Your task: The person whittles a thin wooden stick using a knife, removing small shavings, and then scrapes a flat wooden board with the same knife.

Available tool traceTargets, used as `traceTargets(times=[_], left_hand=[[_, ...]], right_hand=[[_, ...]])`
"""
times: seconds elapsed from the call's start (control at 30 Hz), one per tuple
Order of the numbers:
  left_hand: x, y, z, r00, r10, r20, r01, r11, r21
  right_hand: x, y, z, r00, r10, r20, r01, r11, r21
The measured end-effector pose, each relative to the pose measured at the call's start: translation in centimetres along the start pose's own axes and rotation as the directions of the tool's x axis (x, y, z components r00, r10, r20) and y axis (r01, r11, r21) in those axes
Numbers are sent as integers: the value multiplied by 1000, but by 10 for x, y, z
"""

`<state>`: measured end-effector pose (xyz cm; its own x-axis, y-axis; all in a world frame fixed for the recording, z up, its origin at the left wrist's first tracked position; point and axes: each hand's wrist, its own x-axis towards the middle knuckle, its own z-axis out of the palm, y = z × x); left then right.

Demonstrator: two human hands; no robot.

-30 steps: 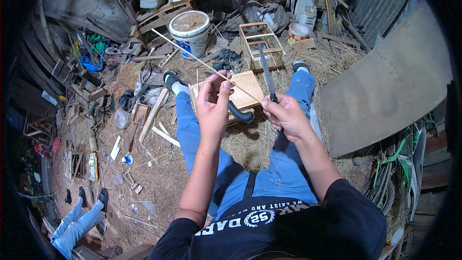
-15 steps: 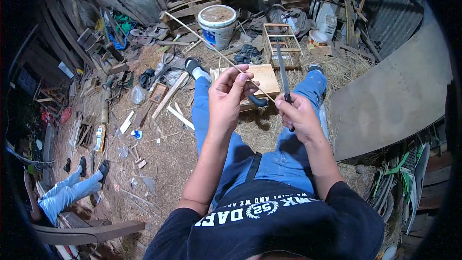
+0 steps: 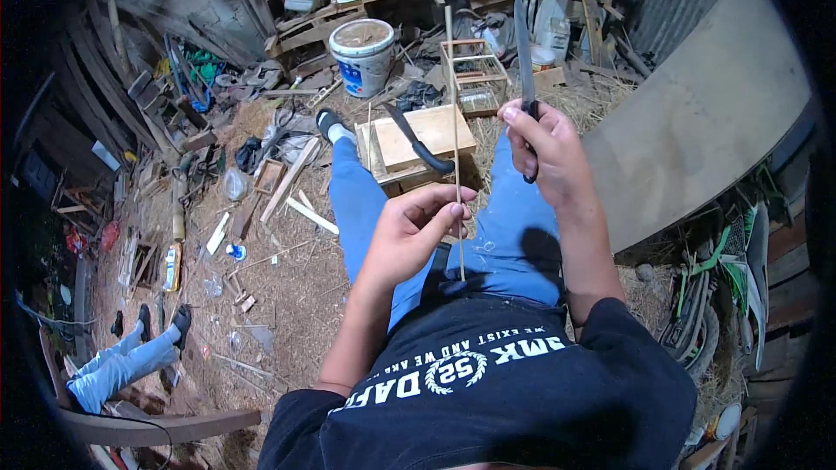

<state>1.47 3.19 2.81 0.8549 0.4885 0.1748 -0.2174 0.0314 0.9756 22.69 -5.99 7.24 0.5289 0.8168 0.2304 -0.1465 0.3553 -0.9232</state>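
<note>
My left hand (image 3: 407, 233) is closed on a thin, pale stick (image 3: 453, 130), held nearly upright above my lap, its lower end near my jeans (image 3: 353, 218). Higher up at the right, my right hand (image 3: 549, 152) grips the black handle of a long knife, its steel blade (image 3: 525, 43) pointing upward, apart from the stick. Between my feet lies a light wooden box or board (image 3: 420, 119) with a black curved tool (image 3: 416, 141) on it. Just behind is a small wooden slatted cage (image 3: 475, 78).
A white bucket (image 3: 361, 65) stands at the back among wood scraps. A large curved panel (image 3: 697, 113) is at right, above bike-like frames (image 3: 714, 278). Loose wood strips (image 3: 292, 174) lie on the straw-strewn floor. Another person's legs (image 3: 131, 361) extend at lower left.
The stick has swung from diagonal to nearly upright and left my right hand's fingers. My left hand has moved lower; my right hand has risen with the knife.
</note>
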Motion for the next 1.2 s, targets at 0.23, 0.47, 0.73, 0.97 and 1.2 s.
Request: traceTargets(times=[0.23, 0.47, 0.73, 0.97, 1.2], left_hand=[[-6, 6, 11, 991, -5, 131, -19, 983, 181], [-8, 15, 21, 984, 34, 177, -94, 935, 341], [-7, 23, 30, 981, 43, 187, -121, 893, 433], [-8, 18, 27, 983, 66, 174, -136, 893, 428], [-17, 12, 18, 996, 62, 68, -78, 958, 276]], right_hand=[[-27, -4, 3, 999, -29, -38, 31, 999, 29], [-44, -16, -3, 992, -91, -91, 93, 995, 22], [-51, -22, -8, 989, -100, -108, 106, 993, 45], [-52, -23, -9, 992, -86, -88, 92, 994, 66], [-47, -18, -1, 996, -57, -72, 63, 994, 84]])
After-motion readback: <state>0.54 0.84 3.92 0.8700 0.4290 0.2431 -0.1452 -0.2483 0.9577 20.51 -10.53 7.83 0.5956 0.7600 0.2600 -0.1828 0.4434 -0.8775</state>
